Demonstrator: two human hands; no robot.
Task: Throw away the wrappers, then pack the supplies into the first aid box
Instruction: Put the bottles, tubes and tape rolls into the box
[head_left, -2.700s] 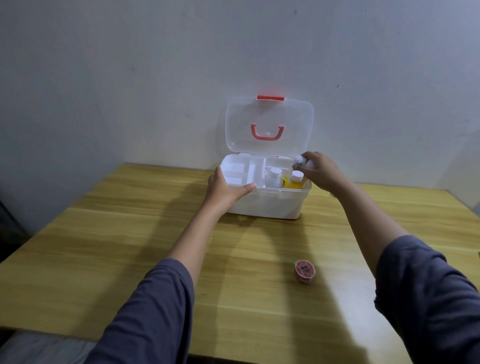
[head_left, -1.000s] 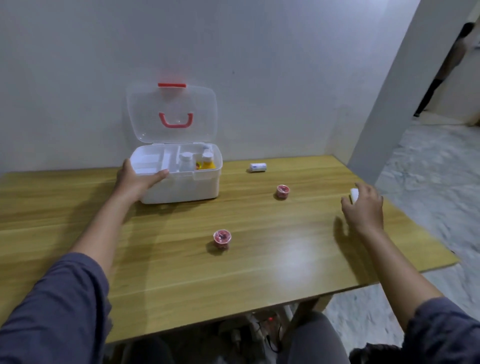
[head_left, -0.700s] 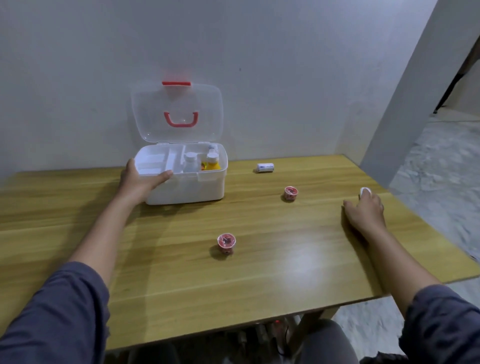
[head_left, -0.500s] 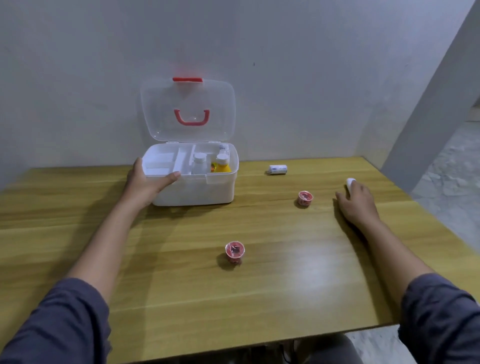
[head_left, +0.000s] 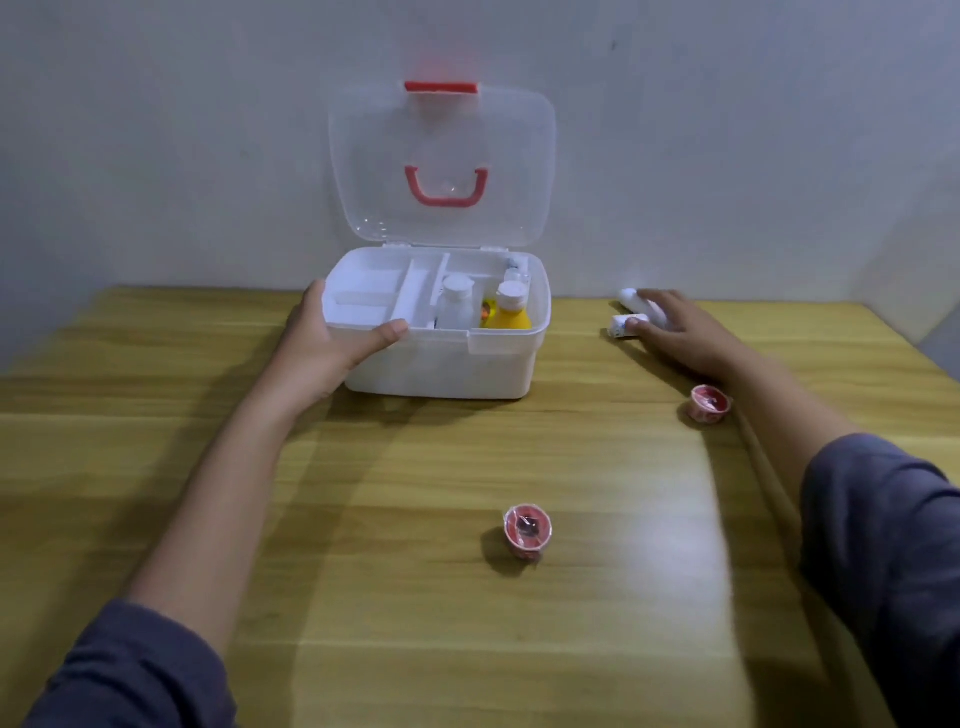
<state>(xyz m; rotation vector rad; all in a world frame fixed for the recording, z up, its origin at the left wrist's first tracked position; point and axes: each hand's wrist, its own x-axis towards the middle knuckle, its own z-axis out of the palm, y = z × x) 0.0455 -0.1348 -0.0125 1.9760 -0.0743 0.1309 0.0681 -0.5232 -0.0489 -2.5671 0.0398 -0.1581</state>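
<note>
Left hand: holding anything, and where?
Left hand grips the white plastic first aid box at its front-left rim, thumb over the edge.

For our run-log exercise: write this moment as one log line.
left hand: steadying first aid box, lid open | right hand: reaching two white rolls | loose: two pink tape rolls on table

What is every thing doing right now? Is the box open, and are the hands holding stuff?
First aid box: lid up, open.
Yellow bottle: upright in the box, capped.
Clear bottle: upright in the box, capped.
Left hand: holding the box rim.
Right hand: on two white rolls, grip unclear.
Near red tape roll: loose on the table.
Far red tape roll: loose on the table.
</note>
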